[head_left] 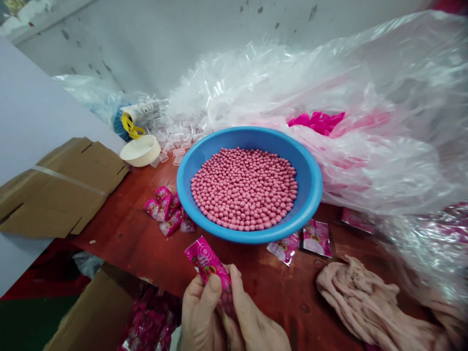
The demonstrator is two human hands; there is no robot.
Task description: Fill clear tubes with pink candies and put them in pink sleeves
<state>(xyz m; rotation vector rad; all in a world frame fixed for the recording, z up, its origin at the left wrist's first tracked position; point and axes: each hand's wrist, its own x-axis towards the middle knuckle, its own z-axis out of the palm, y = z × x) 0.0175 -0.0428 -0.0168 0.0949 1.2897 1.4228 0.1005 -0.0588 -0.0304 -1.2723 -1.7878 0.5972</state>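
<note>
Near the table's front edge, both my hands grip one pink printed candy packet (205, 258), which is tilted with its top toward the upper left. My left hand (200, 312) has its thumb pressed on the packet's front. My right hand (252, 317) pinches the packet's right side and lower part, where round pieces show through the clear film. Just beyond stands a blue basin (305, 214) holding a heap of small pink candy balls (244, 190). Left of it lie several similar pink packets (168, 214). Two flatter packets (316, 238) lie at its front right.
Clear plastic pieces (183, 136) and plastic bags (365, 161) line the back and right. A white roll (141, 152) sits at the left, near flattened cardboard (69, 185). A crumpled cloth (365, 297) lies front right. Below the edge, a box (98, 312) holds pink packets.
</note>
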